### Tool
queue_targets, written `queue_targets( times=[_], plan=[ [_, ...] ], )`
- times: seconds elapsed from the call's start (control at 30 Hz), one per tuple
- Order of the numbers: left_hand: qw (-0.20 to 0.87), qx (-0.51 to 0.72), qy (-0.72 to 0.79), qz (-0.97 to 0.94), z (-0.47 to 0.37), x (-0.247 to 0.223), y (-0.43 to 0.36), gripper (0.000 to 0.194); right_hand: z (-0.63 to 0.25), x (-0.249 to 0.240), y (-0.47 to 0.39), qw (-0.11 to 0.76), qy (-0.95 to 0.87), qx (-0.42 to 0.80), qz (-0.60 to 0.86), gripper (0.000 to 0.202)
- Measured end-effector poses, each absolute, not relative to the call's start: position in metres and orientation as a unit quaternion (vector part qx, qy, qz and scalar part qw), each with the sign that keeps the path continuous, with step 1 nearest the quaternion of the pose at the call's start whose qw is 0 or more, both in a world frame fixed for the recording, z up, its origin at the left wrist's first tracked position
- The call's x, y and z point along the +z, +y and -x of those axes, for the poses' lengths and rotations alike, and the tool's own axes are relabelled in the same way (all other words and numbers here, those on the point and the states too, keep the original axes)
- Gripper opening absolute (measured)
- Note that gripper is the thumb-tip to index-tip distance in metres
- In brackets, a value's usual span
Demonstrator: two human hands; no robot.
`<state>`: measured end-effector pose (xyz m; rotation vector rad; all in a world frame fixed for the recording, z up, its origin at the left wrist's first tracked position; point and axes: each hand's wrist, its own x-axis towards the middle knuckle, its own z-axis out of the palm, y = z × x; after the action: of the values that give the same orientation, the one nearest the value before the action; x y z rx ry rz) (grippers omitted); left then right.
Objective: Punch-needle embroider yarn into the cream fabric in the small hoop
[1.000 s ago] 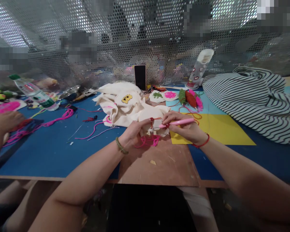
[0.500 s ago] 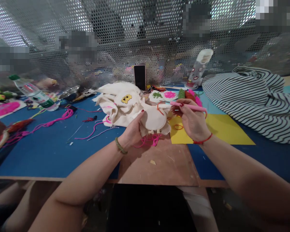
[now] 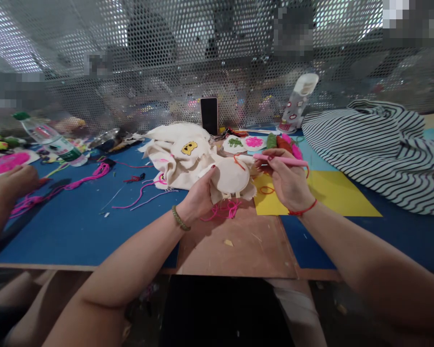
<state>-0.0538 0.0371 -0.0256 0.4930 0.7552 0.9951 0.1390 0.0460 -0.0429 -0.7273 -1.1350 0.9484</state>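
Observation:
My left hand [image 3: 202,195] grips the near left edge of a round embroidery hoop [image 3: 231,177] with cream cloth stretched in it. Between the thumb and fingers of my right hand [image 3: 285,180] is a pink pen-like tool [image 3: 287,160], tilted slightly, its tip pointing left above the hoop's right side. Orange yarn [image 3: 240,163] lies on the hooped cloth, and more hangs from the tool's back end. Cream cloth [image 3: 181,168] with a yellow animal patch [image 3: 189,147] spreads behind and left of the hoop. Pink yarn [image 3: 232,208] dangles below it.
A phone [image 3: 209,115] stands at the back. Striped cloth [image 3: 379,149] and yellow paper [image 3: 340,195] lie right. A clear bottle [image 3: 58,144] leans at left, near pink yarn [image 3: 83,180]. Another person's hand [image 3: 16,183] is at the far left. Perforated metal [image 3: 188,72] rises behind.
The other person's hand has come further into view at the far left, over the yarn. My right hand and the pink tool have shifted very slightly left; my left hand has barely moved.

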Motion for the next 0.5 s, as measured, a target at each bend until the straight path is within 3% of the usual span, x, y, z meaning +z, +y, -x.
queue_targets(
  times=[0.3, 0.5],
  plan=[
    [0.781, 0.457, 0.358, -0.230, 0.0554, -0.0280, 0.0387, 0.035, -0.1405, -0.0406, 0.0473, 0.697, -0.521, 0.378, 0.317, 0.027],
    [0.789, 0.454, 0.351, -0.218, 0.0559, -0.0287, 0.0391, 0.038, -0.1388, -0.0441, 0.0432, 0.651, -0.562, 0.383, 0.337, 0.022]
  ],
)
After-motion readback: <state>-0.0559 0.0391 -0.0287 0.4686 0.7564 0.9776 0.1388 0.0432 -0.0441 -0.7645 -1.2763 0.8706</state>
